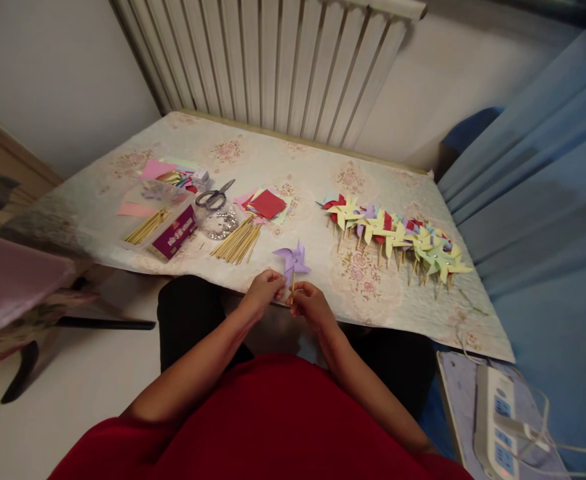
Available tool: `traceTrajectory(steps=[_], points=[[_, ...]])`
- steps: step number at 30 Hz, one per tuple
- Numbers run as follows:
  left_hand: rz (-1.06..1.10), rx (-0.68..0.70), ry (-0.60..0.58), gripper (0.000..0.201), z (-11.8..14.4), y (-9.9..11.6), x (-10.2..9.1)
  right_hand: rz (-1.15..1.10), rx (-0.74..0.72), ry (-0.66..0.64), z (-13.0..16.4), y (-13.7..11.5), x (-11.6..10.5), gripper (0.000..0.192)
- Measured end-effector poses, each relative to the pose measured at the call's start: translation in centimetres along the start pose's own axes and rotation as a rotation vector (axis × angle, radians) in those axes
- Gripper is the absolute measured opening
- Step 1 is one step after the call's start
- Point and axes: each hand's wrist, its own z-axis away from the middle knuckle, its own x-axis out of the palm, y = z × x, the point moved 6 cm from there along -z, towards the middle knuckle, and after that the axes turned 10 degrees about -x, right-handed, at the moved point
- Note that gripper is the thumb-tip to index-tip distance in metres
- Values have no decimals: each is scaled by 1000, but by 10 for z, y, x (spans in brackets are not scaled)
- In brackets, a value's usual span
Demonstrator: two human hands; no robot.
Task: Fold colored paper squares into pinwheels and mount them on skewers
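A purple paper pinwheel (pixel 293 260) on a thin wooden stick stands upright at the near edge of the table (pixel 123 247). My left hand (pixel 263 289) and my right hand (pixel 309 301) both pinch its stick just below the paper wheel. A bundle of bare wooden sticks (pixel 237 241) lies a little to the left of my hands. Behind it sits a stack of coloured paper squares (pixel 267 204) with a red one on top. To the right, a row of finished pinwheels (pixel 397 237) in yellow, red, purple and green lies on the table.
Scissors (pixel 215 196) and a clear bag of small pins (pixel 217 223) lie left of centre. A purple box (pixel 175 232) with more sticks and loose paper (pixel 167 172) sits further left. A radiator (pixel 273 60) stands behind the table. A power strip (pixel 493 420) lies at the lower right.
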Motion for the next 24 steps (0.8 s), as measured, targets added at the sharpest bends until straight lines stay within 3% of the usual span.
traceTrajectory(steps=[6, 24], points=[[-23, 28, 29, 22, 1, 4, 1, 5, 7, -2, 0, 0, 2, 26], [30, -91, -29, 20, 6, 3, 9, 20, -5, -2, -1, 4, 4, 19]])
